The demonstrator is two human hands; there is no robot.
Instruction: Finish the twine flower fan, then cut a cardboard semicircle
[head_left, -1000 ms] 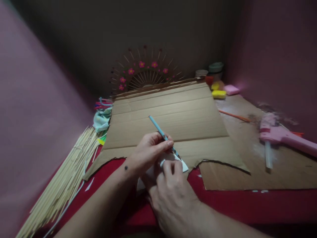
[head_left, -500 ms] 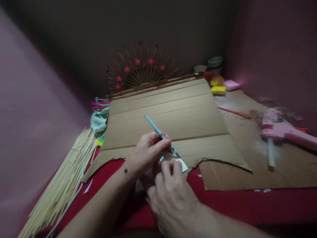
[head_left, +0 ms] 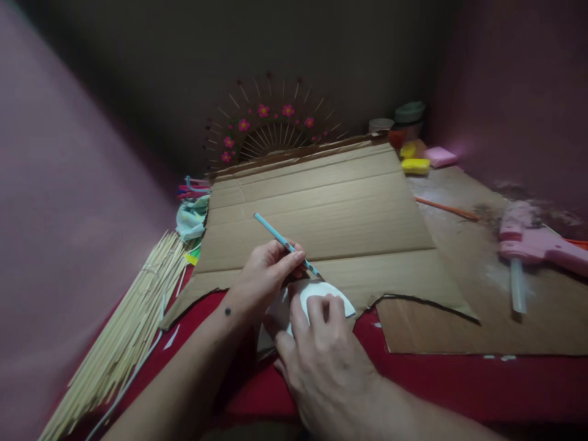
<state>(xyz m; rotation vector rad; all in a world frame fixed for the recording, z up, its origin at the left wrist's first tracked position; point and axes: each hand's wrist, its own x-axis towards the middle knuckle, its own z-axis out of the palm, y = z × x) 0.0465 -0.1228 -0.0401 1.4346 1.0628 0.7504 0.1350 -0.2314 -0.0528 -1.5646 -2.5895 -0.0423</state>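
Observation:
A light-blue patterned pencil (head_left: 272,229) slants across my left hand (head_left: 269,269), pinched between thumb and fingers. Its lower end meets the curved upper edge of a white paper cutout (head_left: 337,295). My right hand (head_left: 321,349) has its fingers bent and pressed on that cutout, keeping it against the cardboard sheet (head_left: 316,214). Part of the cutout lies hidden under the right fingers. The large brown sheet has curved cuts along its near edge.
A bundle of thin sticks (head_left: 124,331) lies at left beside a crumpled pale-green cloth (head_left: 192,218). On the right, a pink glue gun (head_left: 523,236) stands on a brown board (head_left: 459,318). Behind is a flowered fan-shaped decoration (head_left: 271,125). Red cloth (head_left: 441,386) covers the near table.
My left hand and the pencil have moved left along the cutout's curved edge. More of the white paper shows now. The whole view has shifted slightly, with the background farther right.

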